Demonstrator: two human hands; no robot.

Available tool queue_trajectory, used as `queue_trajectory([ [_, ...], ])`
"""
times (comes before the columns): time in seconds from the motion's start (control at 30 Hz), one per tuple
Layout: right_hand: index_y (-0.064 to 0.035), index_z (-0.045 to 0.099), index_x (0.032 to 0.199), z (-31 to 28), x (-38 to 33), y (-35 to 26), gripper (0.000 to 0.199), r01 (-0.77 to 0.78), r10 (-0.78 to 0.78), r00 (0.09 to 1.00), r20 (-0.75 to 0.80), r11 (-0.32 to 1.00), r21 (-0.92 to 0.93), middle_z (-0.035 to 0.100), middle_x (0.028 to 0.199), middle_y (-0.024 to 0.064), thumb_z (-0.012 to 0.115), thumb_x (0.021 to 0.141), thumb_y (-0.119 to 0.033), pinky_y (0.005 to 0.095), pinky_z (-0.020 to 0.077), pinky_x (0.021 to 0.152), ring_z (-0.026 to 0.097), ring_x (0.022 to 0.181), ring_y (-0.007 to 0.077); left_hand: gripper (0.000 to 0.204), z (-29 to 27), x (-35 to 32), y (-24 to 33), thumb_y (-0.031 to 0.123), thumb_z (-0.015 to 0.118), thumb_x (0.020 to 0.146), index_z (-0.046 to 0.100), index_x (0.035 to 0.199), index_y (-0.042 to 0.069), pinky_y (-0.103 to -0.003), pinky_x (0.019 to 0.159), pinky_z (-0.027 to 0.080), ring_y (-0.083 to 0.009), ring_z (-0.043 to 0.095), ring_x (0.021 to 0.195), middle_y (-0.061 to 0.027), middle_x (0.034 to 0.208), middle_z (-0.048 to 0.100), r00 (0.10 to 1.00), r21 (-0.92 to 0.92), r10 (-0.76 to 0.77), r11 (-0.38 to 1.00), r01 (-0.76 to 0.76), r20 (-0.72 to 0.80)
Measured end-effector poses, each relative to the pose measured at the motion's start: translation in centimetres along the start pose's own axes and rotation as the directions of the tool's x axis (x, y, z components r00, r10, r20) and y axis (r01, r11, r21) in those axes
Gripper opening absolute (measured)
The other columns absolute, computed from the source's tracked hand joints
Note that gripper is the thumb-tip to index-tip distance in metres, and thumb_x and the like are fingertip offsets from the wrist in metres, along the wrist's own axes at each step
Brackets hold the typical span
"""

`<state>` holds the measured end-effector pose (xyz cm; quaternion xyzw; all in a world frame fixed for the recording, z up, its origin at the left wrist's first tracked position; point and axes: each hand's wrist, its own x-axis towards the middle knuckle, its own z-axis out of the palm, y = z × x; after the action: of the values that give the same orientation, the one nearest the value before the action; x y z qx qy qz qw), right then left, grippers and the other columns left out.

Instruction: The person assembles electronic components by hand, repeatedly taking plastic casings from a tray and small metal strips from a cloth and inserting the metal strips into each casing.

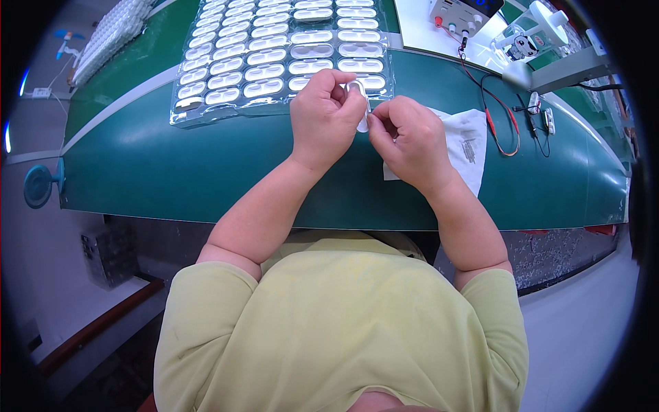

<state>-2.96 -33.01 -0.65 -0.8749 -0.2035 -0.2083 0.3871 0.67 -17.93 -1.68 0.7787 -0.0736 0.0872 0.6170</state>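
head view: the left hand [324, 113] and right hand [406, 137] meet over the green surface [171, 172], each grip pinched on a small white oval part [359, 103] just beside the clear tray [274, 55] of like parts. a loosened pinch could drop it onto the white cloth [470, 141] below.

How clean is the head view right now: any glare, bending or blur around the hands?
Head view: even light; glare streaks on the clear blister tray; the green table edge bows from fisheye, corners black. Left hand and right hand are sharp, but the small white part is mostly hidden.
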Motion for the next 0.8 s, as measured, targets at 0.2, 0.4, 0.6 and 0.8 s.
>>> queue_trajectory([
  [0.2,-0.0030,0.057,0.076,0.33,-0.11,0.01,0.009,-0.006,0.006,1.000,-0.031,1.000,0.005,0.059,0.070,0.0115,0.066,0.077,-0.005,0.0391,0.0476,0.057,0.060,0.064,0.0305,0.014,0.15,0.04,-0.29,0.008,0.066,0.081,0.066,0.092,0.001,-0.024,0.051,0.044,-0.0084,0.052,0.053,-0.0018,0.060,0.057,1.000,-0.039,-0.012,0.999,0.012,-0.010],
  [0.4,-0.0035,0.055,0.077,0.28,-0.30,-0.33,0.011,0.043,-0.043,0.999,0.008,0.998,-0.046,0.057,0.070,0.0121,0.065,0.078,-0.005,0.0404,0.0473,0.058,0.059,0.064,0.0314,0.014,0.17,-0.12,-0.06,0.008,0.066,0.081,0.066,0.092,0.001,-0.024,0.051,0.044,-0.0087,0.053,0.053,-0.0024,0.060,0.058,0.999,0.032,0.048,0.998,-0.048,-0.016],
  [0.6,-0.0035,0.055,0.077,0.48,-0.25,-0.41,0.010,0.007,-0.009,1.000,-0.022,0.996,-0.086,0.057,0.071,0.0122,0.065,0.078,-0.005,0.0409,0.0475,0.058,0.059,0.065,0.0319,0.014,0.17,-0.03,-0.14,0.008,0.066,0.080,0.066,0.092,0.000,-0.024,0.051,0.044,-0.0084,0.053,0.053,-0.0023,0.061,0.058,1.000,-0.027,-0.008,1.000,0.008,-0.018],
  [0.8,-0.0017,0.059,0.085,-0.38,-0.12,0.08,0.012,-0.201,0.190,0.979,0.079,0.963,0.179,0.061,0.076,0.0112,0.068,0.080,-0.007,0.0343,0.0499,0.061,0.062,0.067,0.0265,0.014,-0.03,0.05,-0.18,0.009,0.066,0.081,0.066,0.093,0.000,-0.023,0.052,0.045,-0.0072,0.054,0.056,-0.0014,0.064,0.059,0.999,-0.058,-0.046,0.997,0.047,0.008],
])
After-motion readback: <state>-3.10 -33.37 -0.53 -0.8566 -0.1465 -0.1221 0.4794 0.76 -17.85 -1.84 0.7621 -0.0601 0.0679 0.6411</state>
